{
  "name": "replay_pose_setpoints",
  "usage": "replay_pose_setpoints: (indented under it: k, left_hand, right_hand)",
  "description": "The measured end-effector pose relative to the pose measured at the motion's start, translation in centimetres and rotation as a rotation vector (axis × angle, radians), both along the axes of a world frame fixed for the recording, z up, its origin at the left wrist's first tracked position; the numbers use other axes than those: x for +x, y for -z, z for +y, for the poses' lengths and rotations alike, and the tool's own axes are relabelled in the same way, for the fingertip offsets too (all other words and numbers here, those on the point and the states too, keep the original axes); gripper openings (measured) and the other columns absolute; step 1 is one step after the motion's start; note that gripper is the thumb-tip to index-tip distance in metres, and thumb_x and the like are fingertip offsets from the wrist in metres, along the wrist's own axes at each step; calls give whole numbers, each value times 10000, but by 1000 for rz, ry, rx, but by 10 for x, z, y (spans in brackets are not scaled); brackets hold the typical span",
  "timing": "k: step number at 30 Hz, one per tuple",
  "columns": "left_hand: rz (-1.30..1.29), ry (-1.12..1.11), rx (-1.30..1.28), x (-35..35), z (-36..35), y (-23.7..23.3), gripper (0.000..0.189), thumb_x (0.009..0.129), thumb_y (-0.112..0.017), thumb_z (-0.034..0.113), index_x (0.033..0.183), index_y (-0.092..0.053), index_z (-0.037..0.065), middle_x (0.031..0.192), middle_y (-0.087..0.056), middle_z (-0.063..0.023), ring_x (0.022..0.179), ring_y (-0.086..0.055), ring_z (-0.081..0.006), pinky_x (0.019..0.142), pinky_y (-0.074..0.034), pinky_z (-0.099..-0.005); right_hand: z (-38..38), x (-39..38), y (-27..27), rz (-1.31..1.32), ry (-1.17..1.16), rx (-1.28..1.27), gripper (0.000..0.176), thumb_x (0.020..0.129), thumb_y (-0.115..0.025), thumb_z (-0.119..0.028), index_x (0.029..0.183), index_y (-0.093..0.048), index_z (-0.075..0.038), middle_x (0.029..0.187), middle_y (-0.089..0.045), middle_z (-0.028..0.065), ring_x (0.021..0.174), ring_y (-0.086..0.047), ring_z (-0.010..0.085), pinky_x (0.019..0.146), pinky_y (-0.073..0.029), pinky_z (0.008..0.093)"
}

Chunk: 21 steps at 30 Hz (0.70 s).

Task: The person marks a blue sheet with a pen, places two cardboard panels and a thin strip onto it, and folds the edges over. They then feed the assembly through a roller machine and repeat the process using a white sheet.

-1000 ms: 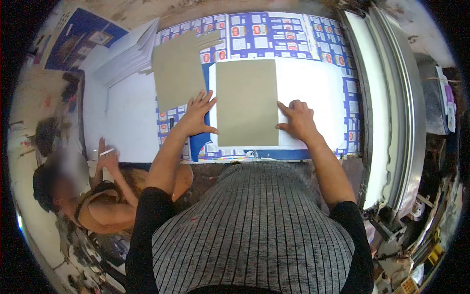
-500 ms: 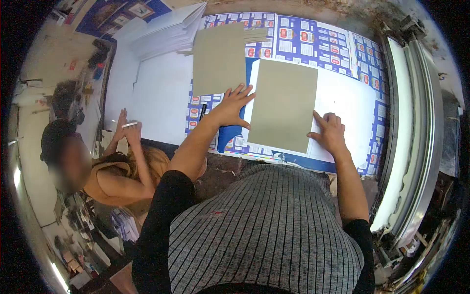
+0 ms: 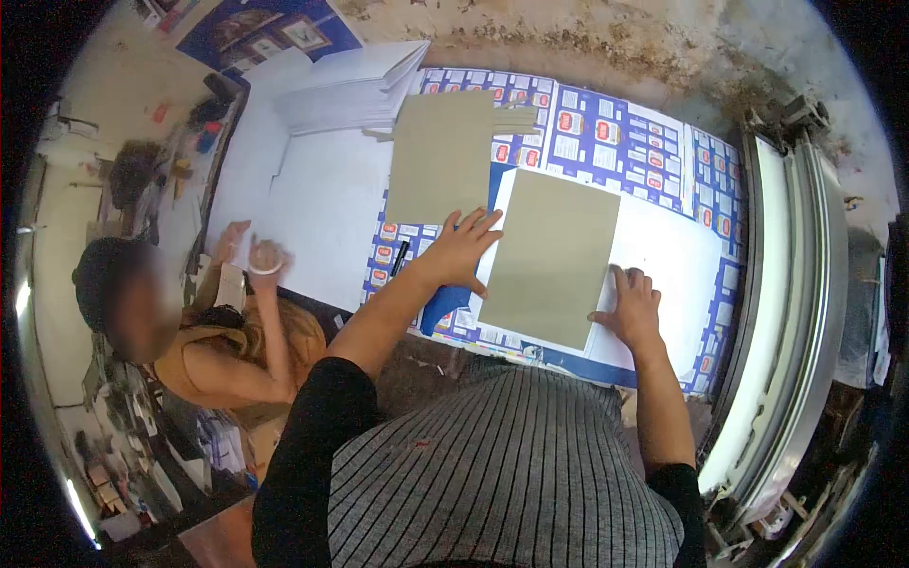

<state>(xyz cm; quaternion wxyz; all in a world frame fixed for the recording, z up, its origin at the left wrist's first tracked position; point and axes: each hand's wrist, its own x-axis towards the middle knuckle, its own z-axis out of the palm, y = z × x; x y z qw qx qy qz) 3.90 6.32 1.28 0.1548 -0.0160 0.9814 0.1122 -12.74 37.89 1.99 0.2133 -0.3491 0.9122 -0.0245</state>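
Observation:
In front of me a grey-brown board [image 3: 552, 260] lies flat on a white sheet [image 3: 663, 260], with a strip of blue sheet [image 3: 449, 310] showing at its left and lower sides. My left hand [image 3: 462, 250] rests at the left edge, fingers spread, its tips on the narrow white margin beside the board. At the board's right edge is my right hand [image 3: 630, 308], thumb and forefinger apart and touching near the edge, the other fingers loosely curled. Neither hand grips anything. A second grey-brown board [image 3: 441, 156] lies behind my left hand. A black marker [image 3: 401, 257] lies beside my left wrist.
Blue printed sheets [image 3: 606, 128] cover the table. Folded white sheets [image 3: 355, 90] are stacked at the back left, near narrow board strips [image 3: 516, 120]. A long metal machine [image 3: 791, 312] borders the right side. A co-worker [image 3: 237, 355] sits at left, hands over the table's edge.
The whole view has tilted, so the table appears lower. My hands stay at the board's two sides. The co-worker's hands have moved and one is blurred.

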Motion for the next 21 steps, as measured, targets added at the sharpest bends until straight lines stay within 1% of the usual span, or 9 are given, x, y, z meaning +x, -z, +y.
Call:
replay_pose_setpoints:
  k: [4, 6, 9, 11, 12, 14, 15, 17, 21]
  left_hand:
    - [-124, 120, -117, -21, 4, -13, 1141, 497, -911, 545, 1417, -463, 39, 1634, -225, -140, 1518, -176, -328, 1179, -172, -627]
    - [-131, 111, -114, -23, 3, -8, 1175, 478, -918, 538, 1421, -449, 16, 1628, -235, -146, 1520, -181, -310, 1178, -180, -626]
    - [-66, 152, -140, -26, 1, -8, 1165, 527, -871, 607, 1427, -439, 7, 1579, -315, -159, 1489, -245, -299, 1181, -171, -619]
    - [-2, 21, -7, -39, 3, -13, 1094, 652, -758, 687, 1440, -429, 2, 1504, -404, -162, 1416, -347, -292, 1170, -209, -578]
    - [1, 8, -3, -52, 5, -12, 1094, 652, -758, 687, 1440, -429, 2, 1504, -404, -162, 1416, -347, -292, 1170, -209, -578]
    - [11, -155, 41, -82, 18, -5, 951, 817, -646, 662, 1444, -424, -17, 1445, -462, -197, 1382, -382, -327, 1144, -242, -560]
    - [13, -172, 45, -95, 24, 5, 951, 817, -646, 662, 1444, -424, -17, 1445, -462, -197, 1382, -382, -327, 1144, -242, -560]
    - [306, -297, 30, -108, 44, 33, 811, 909, -584, 573, 1439, -426, -20, 1444, -455, -201, 1366, -390, -342, 1122, -278, -517]
    - [379, -464, 63, -118, 64, 52, 782, 932, -561, 536, 1450, -411, -29, 1484, -413, -214, 1398, -356, -355, 1134, -276, -510]
  right_hand:
    - [-20, -10, -8, 130, -237, -44, 1250, 527, -943, -410, 1565, -284, -179, 1586, -313, 143, 1439, -332, 330, 1115, -328, 551]
    - [-37, -19, -12, 66, -369, 89, 1309, 501, -952, -403, 1577, -240, -178, 1658, -182, 123, 1518, -209, 308, 1195, -232, 567]
    - [-47, -26, -10, 31, -431, 153, 1308, 489, -952, -416, 1574, -260, -183, 1660, -183, 117, 1523, -203, 290, 1201, -215, 579]
    - [-50, -28, -10, 4, -439, 167, 1303, 470, -955, -422, 1566, -292, -180, 1659, -193, 113, 1522, -210, 285, 1203, -208, 575]
    - [-52, -29, -9, 7, -451, 171, 1303, 470, -955, -422, 1566, -292, -180, 1659, -193, 113, 1522, -210, 285, 1203, -208, 575]
    - [-52, -27, -6, 32, -447, 186, 1300, 465, -952, -440, 1562, -304, -179, 1656, -200, 113, 1521, -215, 283, 1201, -207, 579]
    - [-54, -27, -11, 16, -444, 173, 1259, 477, -950, -414, 1543, -330, -160, 1643, -228, 133, 1513, -232, 297, 1190, -232, 582]
    - [-53, -26, -7, 27, -454, 160, 1250, 477, -949, -411, 1539, -339, -159, 1640, -234, 133, 1511, -239, 297, 1186, -238, 582]
    - [-55, -28, -4, 40, -452, 163, 1191, 512, -931, -421, 1525, -369, -147, 1630, -257, 140, 1497, -263, 310, 1167, -255, 597]
